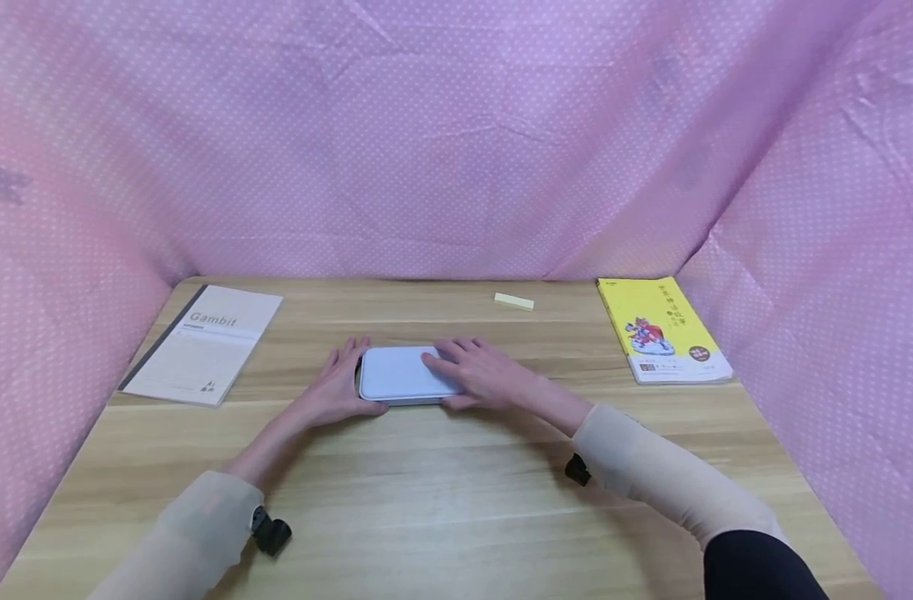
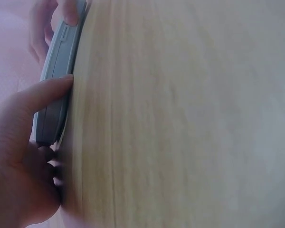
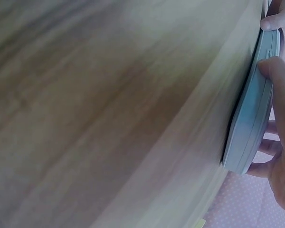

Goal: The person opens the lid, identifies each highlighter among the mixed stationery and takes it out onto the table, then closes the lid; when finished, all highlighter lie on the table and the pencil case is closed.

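A flat, pale blue case (image 1: 396, 372) with rounded corners and grey sides lies on the wooden table in the middle of the head view. My left hand (image 1: 335, 390) grips its left end, thumb along the near side and fingers round the back. At the other end my right hand (image 1: 490, 375) holds it, thumb at the near side and fingers over the top and far edge. In the left wrist view a small slot-like catch shows on the side of the case (image 2: 61, 57). The right wrist view shows a seam running along the case (image 3: 251, 118).
On the left lies a white notebook (image 1: 202, 346) marked "Gambit". A yellow book (image 1: 651, 321) sits at the right edge. Near the back is a small pale yellow strip (image 1: 514, 301). Pink dotted cloth (image 1: 426, 150) hangs behind and beside the table (image 1: 426, 517).
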Demonstrator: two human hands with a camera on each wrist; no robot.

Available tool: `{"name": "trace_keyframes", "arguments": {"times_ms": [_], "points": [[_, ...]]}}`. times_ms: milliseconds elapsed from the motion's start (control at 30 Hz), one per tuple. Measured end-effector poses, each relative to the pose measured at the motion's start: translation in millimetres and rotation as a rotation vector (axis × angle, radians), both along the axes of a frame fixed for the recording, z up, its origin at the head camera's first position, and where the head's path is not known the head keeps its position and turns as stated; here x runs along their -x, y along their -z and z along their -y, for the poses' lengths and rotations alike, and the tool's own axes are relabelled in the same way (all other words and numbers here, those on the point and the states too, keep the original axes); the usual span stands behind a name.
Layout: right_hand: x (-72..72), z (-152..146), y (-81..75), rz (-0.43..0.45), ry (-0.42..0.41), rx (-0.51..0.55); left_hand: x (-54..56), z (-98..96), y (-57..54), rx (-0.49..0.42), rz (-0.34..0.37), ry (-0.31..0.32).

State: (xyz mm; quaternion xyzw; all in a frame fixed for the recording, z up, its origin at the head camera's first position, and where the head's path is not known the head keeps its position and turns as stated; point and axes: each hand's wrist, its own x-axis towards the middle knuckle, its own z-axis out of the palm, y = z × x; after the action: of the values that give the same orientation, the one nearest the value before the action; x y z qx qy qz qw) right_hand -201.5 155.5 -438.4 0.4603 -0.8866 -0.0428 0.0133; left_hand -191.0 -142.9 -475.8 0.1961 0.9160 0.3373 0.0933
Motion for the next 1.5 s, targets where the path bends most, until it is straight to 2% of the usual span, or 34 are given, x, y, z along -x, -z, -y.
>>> {"name": "trace_keyframes", "arguments": {"times_ms": [533, 900, 1167, 1300, 1500], "points": [[-1.9, -3, -6.5, 0.084, 0.026, 0.015, 0.4, -1.0, -2.0, 0.009, 0.019, 0.000], [5.2, -6, -9.2, 0.169, 0.051, 0.098, 4.8, -1.7, -9.9, 0.039, 0.044, 0.017], [17.5, -11, -15.3, 0.330, 0.028, 0.240, 2.9, -1.7, -12.7, 0.040, 0.078, 0.023], [24.1, -13, -21.0, 0.464, 0.037, 0.344, 1.5, -2.1, -14.6, 0.039, 0.065, 0.023], [34.9, -18, -26.6, 0.660, 0.096, 0.514, -1.9, -1.0, -20.1, 0.043, 0.062, 0.023]]}}
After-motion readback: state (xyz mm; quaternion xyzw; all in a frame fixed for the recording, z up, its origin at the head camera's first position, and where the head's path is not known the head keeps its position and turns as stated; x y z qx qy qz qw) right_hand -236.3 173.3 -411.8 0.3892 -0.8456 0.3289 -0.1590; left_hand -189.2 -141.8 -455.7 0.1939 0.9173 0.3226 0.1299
